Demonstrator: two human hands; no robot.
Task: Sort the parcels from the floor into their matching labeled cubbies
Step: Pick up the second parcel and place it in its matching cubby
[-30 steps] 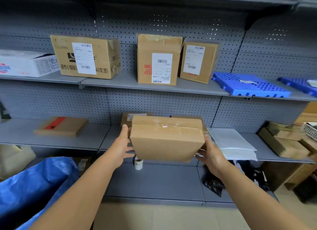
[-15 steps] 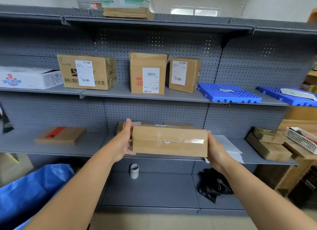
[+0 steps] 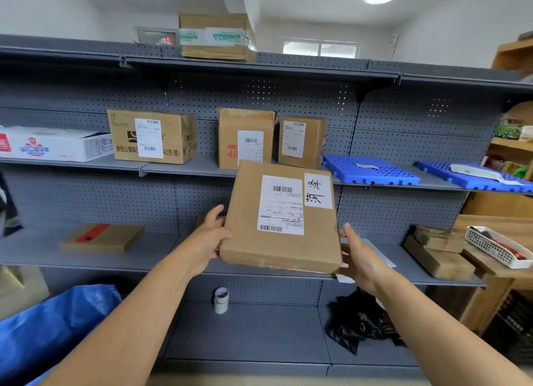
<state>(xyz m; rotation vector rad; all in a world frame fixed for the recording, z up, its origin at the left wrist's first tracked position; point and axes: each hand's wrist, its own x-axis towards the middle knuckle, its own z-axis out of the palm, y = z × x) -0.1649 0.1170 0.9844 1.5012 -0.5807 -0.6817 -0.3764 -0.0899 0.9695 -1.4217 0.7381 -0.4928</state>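
I hold a flat brown cardboard parcel (image 3: 245, 241) in front of the grey shelving, tilted so its face with a white shipping label and a handwritten white tag points at me. My left hand (image 3: 209, 238) grips its left edge. My right hand (image 3: 360, 256) presses on its right edge near the lower corner. The parcel hangs just above the middle shelf (image 3: 161, 258) and hides the boxes behind it.
The upper shelf carries a white box (image 3: 54, 145), three labeled brown boxes (image 3: 150, 137) and two blue plastic pallets (image 3: 372, 171). A flat box (image 3: 101, 238) and stacked flat boxes (image 3: 438, 256) lie on the middle shelf. A blue bag (image 3: 52, 328) sits lower left; tape roll (image 3: 221, 300) and black bag (image 3: 360, 322) below.
I raised the parcel and tipped it up, so its labeled face now shows. My head tilted upward, bringing the top shelf and ceiling into view.
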